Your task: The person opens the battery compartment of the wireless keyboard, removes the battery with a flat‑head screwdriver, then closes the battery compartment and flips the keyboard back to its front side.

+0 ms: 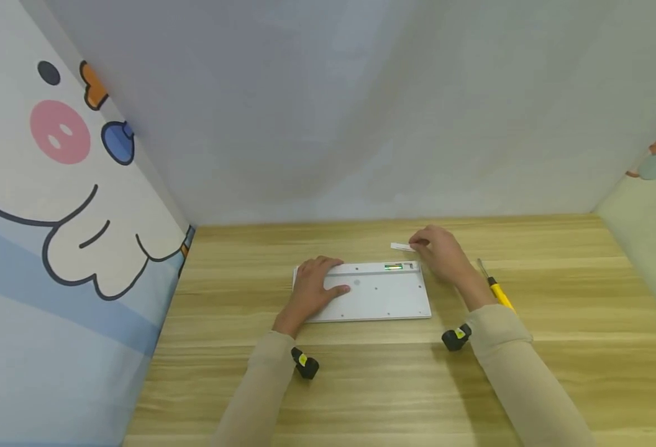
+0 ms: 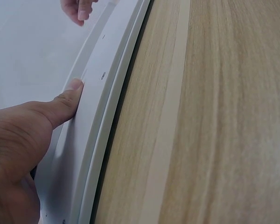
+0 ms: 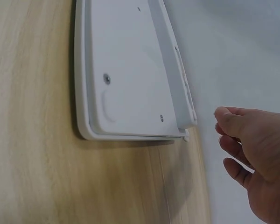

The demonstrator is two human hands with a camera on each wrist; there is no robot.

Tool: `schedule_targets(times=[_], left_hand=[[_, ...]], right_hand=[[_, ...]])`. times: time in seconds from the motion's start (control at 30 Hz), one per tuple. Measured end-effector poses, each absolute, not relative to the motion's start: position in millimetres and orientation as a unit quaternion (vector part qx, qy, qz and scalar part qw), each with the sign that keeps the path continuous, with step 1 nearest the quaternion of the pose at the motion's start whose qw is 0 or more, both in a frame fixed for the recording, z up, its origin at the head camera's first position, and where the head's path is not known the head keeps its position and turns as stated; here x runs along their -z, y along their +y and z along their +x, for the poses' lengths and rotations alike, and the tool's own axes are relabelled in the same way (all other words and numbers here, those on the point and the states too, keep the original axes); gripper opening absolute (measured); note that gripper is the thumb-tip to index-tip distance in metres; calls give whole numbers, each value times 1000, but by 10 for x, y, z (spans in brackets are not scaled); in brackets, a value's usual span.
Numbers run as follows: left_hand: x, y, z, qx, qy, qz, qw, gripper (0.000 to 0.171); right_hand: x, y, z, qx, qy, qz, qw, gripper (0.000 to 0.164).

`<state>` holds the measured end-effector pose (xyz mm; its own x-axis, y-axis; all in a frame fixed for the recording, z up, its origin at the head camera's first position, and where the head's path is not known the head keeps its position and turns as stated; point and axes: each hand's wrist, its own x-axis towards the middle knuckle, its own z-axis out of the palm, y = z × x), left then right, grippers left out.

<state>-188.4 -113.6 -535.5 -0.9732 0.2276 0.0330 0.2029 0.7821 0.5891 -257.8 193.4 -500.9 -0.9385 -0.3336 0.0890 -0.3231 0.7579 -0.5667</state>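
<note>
A white keyboard (image 1: 386, 301) lies face down on the table, screws showing in its back. Its battery slot at the upper right is uncovered, with a green battery (image 1: 394, 267) inside. My left hand (image 1: 312, 288) rests on the keyboard's left part, thumb (image 2: 67, 102) spread across the back and the other fingers over the far edge. Just beyond the far right edge is a thin white battery cover (image 1: 400, 246). My right hand (image 1: 442, 254) pinches its right end between thumb and forefinger. In the right wrist view the right hand (image 3: 259, 149) shows, but the cover cannot be made out.
A screwdriver (image 1: 498, 292) with a yellow and black handle lies on the wooden table (image 1: 384, 385), right of the keyboard near my right forearm. A pale wall (image 1: 361, 124) stands behind the table, and a cartoon-printed panel (image 1: 82, 205) stands on the left.
</note>
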Motion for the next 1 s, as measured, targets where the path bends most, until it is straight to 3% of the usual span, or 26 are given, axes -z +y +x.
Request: schedule_targets(times=[0.77, 1.0], left_hand=[[5367, -1125, -1890, -311, 942, 126, 18, 62], [5372, -1146, -1886, -315, 939, 135, 10, 61]], right_hand=[[4896, 2528, -1993, 318, 940, -95, -78, 30], [4900, 2773, -1793, 329, 938, -75, -79, 31]])
